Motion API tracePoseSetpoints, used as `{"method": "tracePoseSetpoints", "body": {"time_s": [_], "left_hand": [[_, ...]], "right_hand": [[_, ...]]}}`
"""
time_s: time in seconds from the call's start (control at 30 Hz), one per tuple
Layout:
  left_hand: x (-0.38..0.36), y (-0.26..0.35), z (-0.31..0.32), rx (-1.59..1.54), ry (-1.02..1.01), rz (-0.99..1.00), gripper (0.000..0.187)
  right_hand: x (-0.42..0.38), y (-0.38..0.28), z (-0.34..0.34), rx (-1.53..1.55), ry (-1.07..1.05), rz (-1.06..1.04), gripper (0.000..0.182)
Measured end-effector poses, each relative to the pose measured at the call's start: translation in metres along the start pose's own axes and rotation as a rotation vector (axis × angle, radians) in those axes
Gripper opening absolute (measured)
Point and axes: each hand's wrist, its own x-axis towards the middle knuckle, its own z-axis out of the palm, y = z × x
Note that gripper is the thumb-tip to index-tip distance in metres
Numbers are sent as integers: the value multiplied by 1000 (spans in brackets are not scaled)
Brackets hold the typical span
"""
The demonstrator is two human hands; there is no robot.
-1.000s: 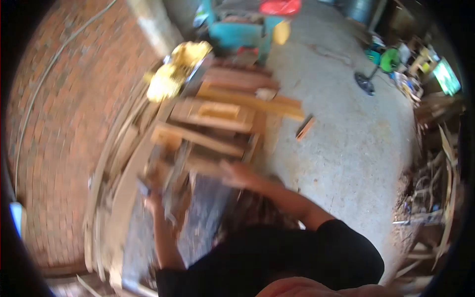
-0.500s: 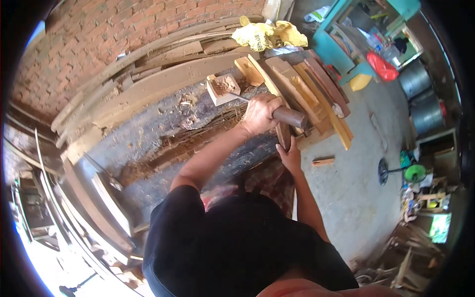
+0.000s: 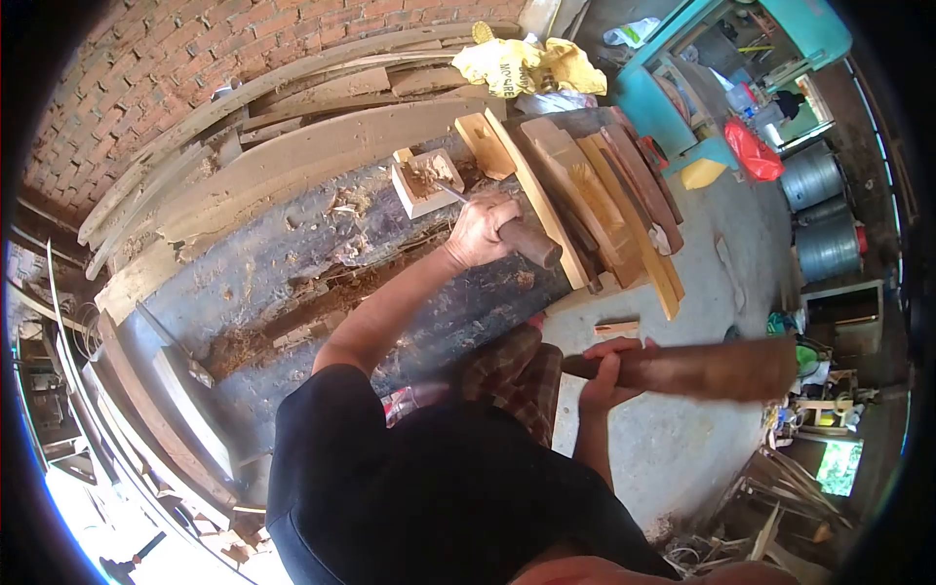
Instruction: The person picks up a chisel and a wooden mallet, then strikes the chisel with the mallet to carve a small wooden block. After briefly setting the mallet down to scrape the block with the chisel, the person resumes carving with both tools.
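My left hand is closed around a chisel with a thick round wooden handle. The metal blade slants down into the hollow of a small pale wooden block, where chips lie; its tip is hard to make out among them. Out to the right, over the floor, my right hand grips the narrow end of a wooden mallet. The mallet's broad end points right, blurred by motion and apart from the chisel. Block and chisel are on a dark, worn workbench strewn with chips.
Boards lie side by side at the bench's right end, beside a notched yellow wood piece. Long planks line the brick wall. A yellow bag sits at the back. Metal drums stand at right.
My right hand has swung the mallet away from the chisel handle, out to the right. My left hand keeps the chisel in the block, and the view has shifted slightly.
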Motion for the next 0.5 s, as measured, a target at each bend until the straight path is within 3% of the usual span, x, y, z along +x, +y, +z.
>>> {"method": "tracePoseSetpoints", "body": {"time_s": [0.03, 0.1, 0.13, 0.2, 0.23, 0.3, 0.37, 0.43, 0.5], "left_hand": [[-2, 0, 0, 13, -43, 8, 24], [-5, -7, 5, 8, -8, 17, 25], [-7, -6, 7, 9, 32, 23, 27], [-7, -2, 3, 8, -8, 50, 28], [-8, 1, -1, 15, -36, 68, 29], [-16, 1, -2, 25, -87, 36, 29], [-18, -2, 1, 36, -50, 118, 29], [-23, -3, 1, 46, -115, 105, 28], [-30, -12, 8, 104, -64, 193, 33]], "right_hand": [[-10, 16, -6, -132, -161, 5, 50], [-29, 43, 5, -759, -373, -311, 42], [-37, 39, 11, -766, -368, -302, 42], [-47, 33, 24, -391, -216, 458, 34], [-46, 27, 24, -391, -225, 462, 34], [-49, 12, 22, -28, 28, 472, 45], [-59, 31, 13, 3, -1, 395, 54], [-70, 53, 4, -414, -420, 378, 58], [-59, 26, 17, -467, -255, 300, 57]]}}
